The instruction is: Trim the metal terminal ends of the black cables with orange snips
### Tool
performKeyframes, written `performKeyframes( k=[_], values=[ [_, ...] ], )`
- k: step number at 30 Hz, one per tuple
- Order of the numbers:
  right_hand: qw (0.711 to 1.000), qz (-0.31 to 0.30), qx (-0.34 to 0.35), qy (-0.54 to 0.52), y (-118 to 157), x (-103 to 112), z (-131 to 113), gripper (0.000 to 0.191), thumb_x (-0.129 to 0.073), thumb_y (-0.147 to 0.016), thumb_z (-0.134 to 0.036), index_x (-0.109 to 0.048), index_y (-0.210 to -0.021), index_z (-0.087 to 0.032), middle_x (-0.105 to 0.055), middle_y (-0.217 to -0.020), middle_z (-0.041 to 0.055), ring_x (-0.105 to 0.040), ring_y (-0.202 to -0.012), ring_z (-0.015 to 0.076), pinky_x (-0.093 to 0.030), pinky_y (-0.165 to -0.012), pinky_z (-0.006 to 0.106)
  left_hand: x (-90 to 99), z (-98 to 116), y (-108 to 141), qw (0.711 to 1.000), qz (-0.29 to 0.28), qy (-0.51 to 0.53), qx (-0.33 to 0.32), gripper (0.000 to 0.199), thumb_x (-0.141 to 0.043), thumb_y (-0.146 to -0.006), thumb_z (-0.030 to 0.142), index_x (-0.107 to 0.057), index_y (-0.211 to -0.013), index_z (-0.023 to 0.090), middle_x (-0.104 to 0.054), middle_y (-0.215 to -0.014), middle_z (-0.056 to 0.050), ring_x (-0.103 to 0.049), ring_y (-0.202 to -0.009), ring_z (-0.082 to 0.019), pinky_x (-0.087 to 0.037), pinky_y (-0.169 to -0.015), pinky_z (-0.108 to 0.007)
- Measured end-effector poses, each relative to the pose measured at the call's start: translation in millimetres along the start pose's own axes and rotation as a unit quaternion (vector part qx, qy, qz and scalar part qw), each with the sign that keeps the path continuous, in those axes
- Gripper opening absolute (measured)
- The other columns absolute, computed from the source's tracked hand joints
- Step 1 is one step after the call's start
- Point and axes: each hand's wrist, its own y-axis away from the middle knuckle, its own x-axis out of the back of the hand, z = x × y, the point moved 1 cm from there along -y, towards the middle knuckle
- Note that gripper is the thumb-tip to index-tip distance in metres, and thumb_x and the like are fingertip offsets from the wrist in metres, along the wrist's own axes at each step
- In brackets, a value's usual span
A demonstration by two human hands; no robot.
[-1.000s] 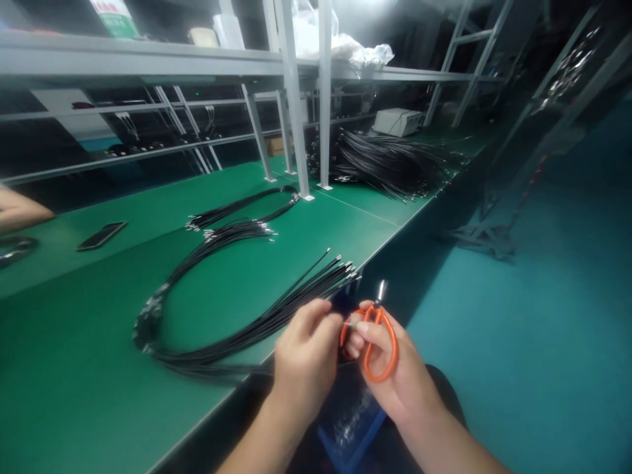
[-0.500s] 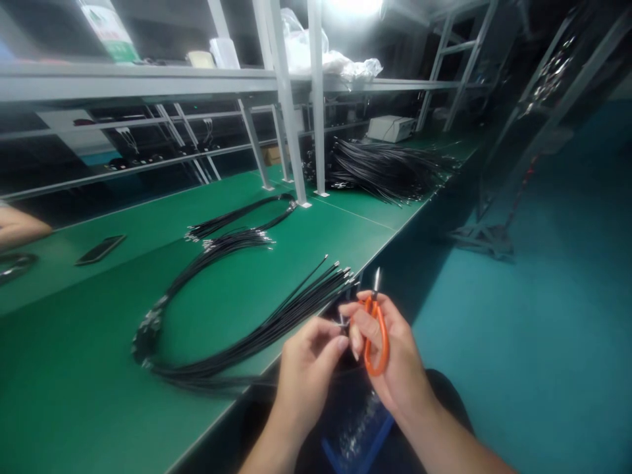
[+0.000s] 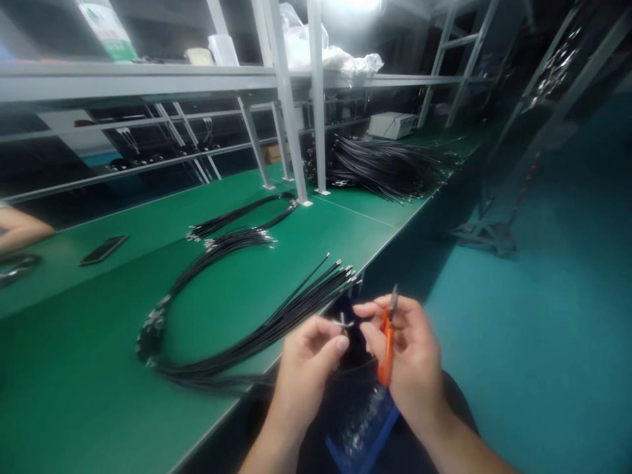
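My left hand (image 3: 306, 368) pinches the end of a thin cable, with short whitish strands (image 3: 343, 322) sticking out past the fingertips. Orange-handled scissors (image 3: 388, 349) lie in my right hand (image 3: 415, 352), blades pointing up, the handles held against the palm. The right thumb and forefinger are apart from the strands, a short way to their right. Beside my hands, a bundle of black cables (image 3: 276, 329) with metal-tipped ends curves across the green table (image 3: 99, 368). Below my hands, a blue-edged tray (image 3: 382, 438) holds small shiny bits, too blurred to name.
A large heap of black cables (image 3: 390, 164) lies farther along the table, near a pale box-shaped device (image 3: 391, 125). White posts (image 3: 289, 125) carry a shelf (image 3: 138, 82). At the left are a phone (image 3: 103, 251) and another person's arm (image 3: 22, 230).
My right hand has moved slightly right, away from the left fingertips, and the scissors have turned nearly edge-on. The left hand keeps its pinch in almost the same place.
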Motion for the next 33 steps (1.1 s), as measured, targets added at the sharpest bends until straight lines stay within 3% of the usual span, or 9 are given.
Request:
performKeyframes(
  k=[4,10,13,16,20,23,26,28,33],
  values=[
    [0.991,-0.050,0.067,0.100,2.8,-1.5,-0.9,0.024,-0.067,-0.079,-0.014,-0.056,-0.096,-0.027,-0.070,-0.091,0.0013,-0.063,-0.072,0.0151,-0.050,-0.063,0.026,-2.1,4.7,1.7,1.000,0.000,-0.008,-0.007,0.013,-0.070,-0.074,0.023,-0.062,-0.069,0.014,-0.057,-0.062,0.003,-0.045,-0.054,-0.008,-0.037,-0.052,-0.019],
    [0.973,0.004,0.167,0.158,10.9,-2.5,9.0,0.036,-0.070,-0.069,-0.005,-0.065,-0.092,-0.031,-0.069,-0.083,-0.0009,-0.065,-0.075,0.0190,-0.050,-0.065,0.028,-4.3,4.3,4.2,1.000,-0.005,0.009,-0.017,0.011,-0.070,-0.074,0.021,-0.063,-0.069,0.015,-0.060,-0.065,0.002,-0.050,-0.056,-0.009,-0.040,-0.054,-0.019],
    [0.972,0.026,0.169,0.162,13.2,3.3,14.5,0.041,-0.069,-0.064,0.000,-0.068,-0.089,-0.033,-0.070,-0.082,-0.0014,-0.064,-0.073,0.0189,-0.050,-0.067,0.028,-1.3,-0.8,3.3,0.999,0.020,0.043,-0.022,0.010,-0.070,-0.075,0.021,-0.062,-0.072,0.016,-0.061,-0.067,0.003,-0.050,-0.056,-0.008,-0.041,-0.053,-0.018],
    [0.984,0.024,0.095,0.148,16.8,12.3,16.1,0.040,-0.071,-0.065,-0.004,-0.067,-0.094,-0.031,-0.069,-0.083,0.0005,-0.063,-0.069,0.0182,-0.051,-0.066,0.028,3.1,-5.1,0.5,0.998,0.042,0.052,-0.019,0.010,-0.071,-0.075,0.020,-0.062,-0.072,0.016,-0.059,-0.064,0.004,-0.049,-0.052,-0.006,-0.040,-0.052,-0.017],
    [0.994,-0.067,-0.080,0.040,27.2,18.3,6.8,0.040,-0.076,-0.064,-0.014,-0.064,-0.100,-0.026,-0.068,-0.086,0.0046,-0.064,-0.072,0.0191,-0.052,-0.065,0.028,5.6,-7.3,-3.6,0.998,0.042,0.043,-0.022,0.007,-0.071,-0.075,0.020,-0.063,-0.075,0.017,-0.061,-0.067,0.004,-0.052,-0.053,-0.006,-0.043,-0.054,-0.017],
    [0.971,-0.117,-0.198,-0.059,32.8,16.6,-3.7,0.031,-0.078,-0.062,-0.019,-0.067,-0.091,-0.021,-0.065,-0.071,0.0035,-0.057,-0.059,0.0145,-0.046,-0.051,0.023,4.8,-7.1,-5.2,0.997,0.057,0.023,-0.036,0.006,-0.071,-0.076,0.020,-0.065,-0.076,0.018,-0.063,-0.069,0.004,-0.054,-0.055,-0.007,-0.045,-0.056,-0.017],
    [0.943,-0.140,-0.289,-0.091,32.3,12.5,-9.0,0.023,-0.079,-0.063,-0.024,-0.069,-0.083,-0.017,-0.062,-0.061,0.0019,-0.040,-0.041,0.0056,-0.029,-0.036,0.017,3.1,-7.0,-4.3,0.995,0.073,-0.001,-0.065,0.005,-0.070,-0.076,0.018,-0.066,-0.075,0.018,-0.063,-0.071,0.004,-0.056,-0.058,-0.007,-0.046,-0.057,-0.018],
    [0.930,-0.130,-0.329,-0.097,29.8,9.5,-9.5,0.023,-0.079,-0.063,-0.026,-0.069,-0.080,-0.015,-0.060,-0.057,0.0009,-0.034,-0.038,0.0030,-0.023,-0.035,0.016,2.0,-7.3,-2.7,0.994,0.070,-0.016,-0.081,0.004,-0.069,-0.077,0.018,-0.066,-0.076,0.019,-0.063,-0.072,0.003,-0.057,-0.060,-0.008,-0.048,-0.059,-0.018],
    [0.924,-0.106,-0.350,-0.115,22.5,3.5,-5.0,0.024,-0.079,-0.061,-0.026,-0.067,-0.079,-0.014,-0.058,-0.053,-0.0013,-0.035,-0.035,0.0020,-0.022,-0.034,0.015,-0.5,-8.9,0.2,0.994,0.049,-0.040,-0.094,0.004,-0.068,-0.077,0.017,-0.066,-0.075,0.020,-0.062,-0.073,0.003,-0.060,-0.066,-0.011,-0.050,-0.060,-0.020]
  ],
)
